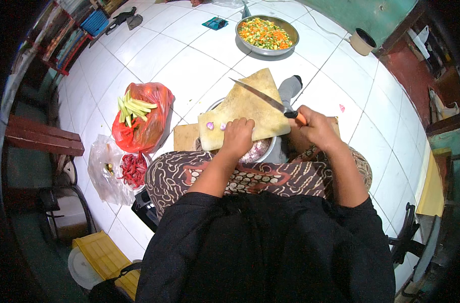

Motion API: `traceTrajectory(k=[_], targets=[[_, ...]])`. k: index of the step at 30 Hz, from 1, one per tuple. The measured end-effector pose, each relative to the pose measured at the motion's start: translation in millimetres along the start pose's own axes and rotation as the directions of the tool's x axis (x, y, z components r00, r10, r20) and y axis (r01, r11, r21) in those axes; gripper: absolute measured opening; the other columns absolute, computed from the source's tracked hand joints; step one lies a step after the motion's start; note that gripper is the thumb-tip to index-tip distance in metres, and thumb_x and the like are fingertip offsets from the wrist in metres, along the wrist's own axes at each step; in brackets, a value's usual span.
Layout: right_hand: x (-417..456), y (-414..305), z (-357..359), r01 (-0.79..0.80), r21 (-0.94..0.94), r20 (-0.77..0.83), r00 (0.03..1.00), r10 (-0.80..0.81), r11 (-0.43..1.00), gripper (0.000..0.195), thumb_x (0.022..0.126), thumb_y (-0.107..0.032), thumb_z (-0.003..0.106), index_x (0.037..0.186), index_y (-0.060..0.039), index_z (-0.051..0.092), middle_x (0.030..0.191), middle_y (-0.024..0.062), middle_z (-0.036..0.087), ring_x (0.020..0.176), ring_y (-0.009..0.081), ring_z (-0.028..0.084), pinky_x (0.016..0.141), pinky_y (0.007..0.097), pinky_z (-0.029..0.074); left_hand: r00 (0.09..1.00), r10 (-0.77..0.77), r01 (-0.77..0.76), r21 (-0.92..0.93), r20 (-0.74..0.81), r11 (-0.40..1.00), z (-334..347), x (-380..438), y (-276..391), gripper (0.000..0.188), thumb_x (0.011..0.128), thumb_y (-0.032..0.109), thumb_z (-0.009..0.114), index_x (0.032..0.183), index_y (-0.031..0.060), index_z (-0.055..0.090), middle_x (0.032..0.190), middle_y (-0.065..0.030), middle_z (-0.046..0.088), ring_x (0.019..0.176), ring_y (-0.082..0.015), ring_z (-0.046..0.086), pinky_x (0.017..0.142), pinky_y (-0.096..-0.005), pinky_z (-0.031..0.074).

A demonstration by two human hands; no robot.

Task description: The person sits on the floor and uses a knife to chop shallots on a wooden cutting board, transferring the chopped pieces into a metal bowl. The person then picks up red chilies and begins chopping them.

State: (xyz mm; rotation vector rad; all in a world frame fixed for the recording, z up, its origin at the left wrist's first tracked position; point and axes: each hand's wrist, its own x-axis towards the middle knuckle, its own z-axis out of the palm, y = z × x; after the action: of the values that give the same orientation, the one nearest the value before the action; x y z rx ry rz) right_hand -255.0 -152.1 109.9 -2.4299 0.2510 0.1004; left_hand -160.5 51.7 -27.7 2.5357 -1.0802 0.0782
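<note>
My right hand [318, 127] grips the orange and black handle of a kitchen knife [262, 97], its blade pointing up and left over a worn cutting board [252, 102]. The fingers of my left hand [238, 137] are curled on the board's near part; whether they hold something beneath is hidden. Just left of them lie two purple-white shallot pieces, one [210, 125] apart and one [222, 126] by the fingertips. The board rests over a metal bowl [268, 151] with chopped shallots [255, 150] in it, partly covered by the board.
At the left, a red plastic bag [146, 128] bears cut pale-green vegetable sticks [137, 108], beside a bowl of red chillies [134, 171] and a clear bag [105, 170]. A metal basin [296, 36] of diced vegetables [265, 34] stands farther off on the tiles. Cardboard [185, 136] lies under the bowl.
</note>
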Motion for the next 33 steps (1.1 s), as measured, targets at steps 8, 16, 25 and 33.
traceTrajectory(k=[8, 16, 25, 33], targets=[[11, 50, 61, 0.069, 0.207, -0.056, 0.997, -0.059, 0.976, 0.024, 0.072, -0.004, 0.059, 0.096, -0.0032, 0.054, 0.082, 0.0161, 0.059, 0.084, 0.0296, 0.058, 0.075, 0.0367, 0.043, 0.973, 0.156, -0.151, 0.043, -0.168, 0.988, 4, 9, -16, 0.021, 0.071, 0.004, 0.056, 0.091, 0.0098, 0.058, 0.089, -0.0067, 0.06, 0.084, -0.0253, 0.054, 0.077, -0.04, 0.035], [14, 56, 81, -0.146, 0.14, 0.12, 0.984, 0.129, 0.979, 0.025, 0.077, -0.015, 0.058, 0.098, -0.0024, 0.053, 0.087, 0.0227, 0.062, 0.086, 0.0396, 0.06, 0.074, 0.0443, 0.045, 0.977, -0.088, 0.08, -0.047, -0.194, 0.996, -15, -11, 5, 0.028, 0.071, -0.001, 0.057, 0.098, 0.0067, 0.057, 0.1, -0.0142, 0.055, 0.093, -0.0304, 0.053, 0.085, -0.0406, 0.037], [8, 38, 94, -0.253, -0.085, 0.269, 0.925, 0.267, 0.964, 0.023, 0.09, -0.024, 0.046, 0.098, -0.0035, 0.052, 0.088, 0.0264, 0.062, 0.088, 0.0414, 0.061, 0.076, 0.0492, 0.046, 0.988, -0.144, 0.13, -0.213, -0.054, 0.968, 13, 3, 2, 0.023, 0.077, 0.003, 0.059, 0.099, 0.0033, 0.054, 0.096, -0.0164, 0.055, 0.092, -0.0363, 0.052, 0.078, -0.0436, 0.043], [12, 43, 97, -0.246, -0.099, 0.246, 0.933, 0.264, 0.964, 0.029, 0.093, -0.03, 0.042, 0.099, -0.0037, 0.052, 0.087, 0.0251, 0.063, 0.088, 0.0411, 0.061, 0.076, 0.0488, 0.046, 0.96, -0.093, 0.021, -0.265, -0.263, 0.964, 15, 1, -6, 0.02, 0.075, 0.001, 0.061, 0.094, 0.0018, 0.054, 0.093, -0.0168, 0.054, 0.087, -0.0377, 0.051, 0.075, -0.0429, 0.042]])
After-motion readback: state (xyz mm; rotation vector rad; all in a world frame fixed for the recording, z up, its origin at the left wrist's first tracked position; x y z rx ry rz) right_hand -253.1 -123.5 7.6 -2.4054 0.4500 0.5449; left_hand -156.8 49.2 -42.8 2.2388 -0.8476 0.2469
